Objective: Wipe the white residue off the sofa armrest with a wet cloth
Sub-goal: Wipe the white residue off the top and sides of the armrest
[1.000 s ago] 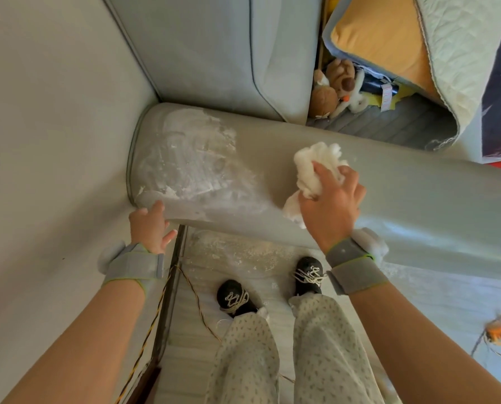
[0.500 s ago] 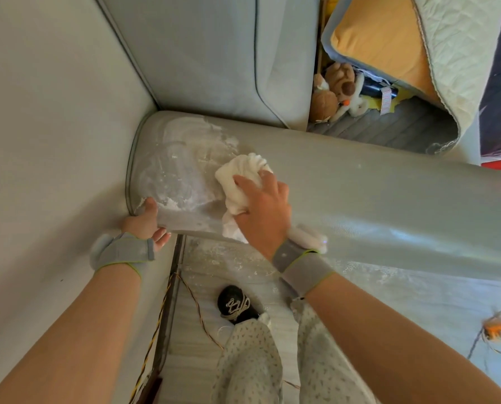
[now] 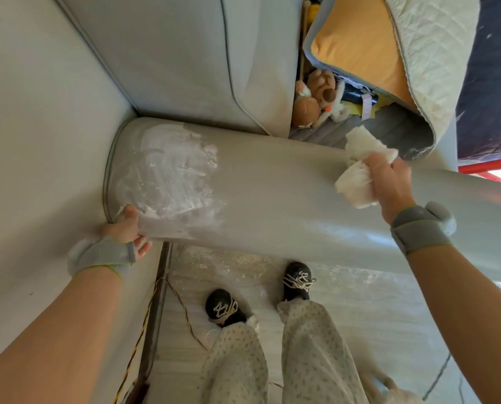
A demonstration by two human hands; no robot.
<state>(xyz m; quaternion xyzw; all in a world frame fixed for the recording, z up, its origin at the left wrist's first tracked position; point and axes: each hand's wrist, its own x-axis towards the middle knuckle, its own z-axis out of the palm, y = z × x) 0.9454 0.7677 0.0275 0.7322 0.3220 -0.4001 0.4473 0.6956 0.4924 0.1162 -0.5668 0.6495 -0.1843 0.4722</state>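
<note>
The sofa armrest [image 3: 287,196] lies across the view, and the white residue [image 3: 170,173] covers its left end, near the wall [image 3: 39,141]; the patch is wide and shows curved streaks, so I judge that it was rubbed a little but that most of it is not removed. The right hand [image 3: 389,182] grips the wet cloth [image 3: 357,170], with the fingers curled around the bunched fabric; it holds the cloth at the far right part of the armrest, well apart from the residue, and I cannot tell if the cloth touches the surface there. The left hand [image 3: 126,225] holds the lower left edge of the armrest, the thumb on top just beside the residue and the fingers curled under the edge; it seems to steady the armrest. The middle part of the armrest looks clean and a little shiny; on the floor [image 3: 243,266] under it some white dust is seen. In my judgement the task is at an early or middle stage; the whole left patch is left to wipe.
</note>
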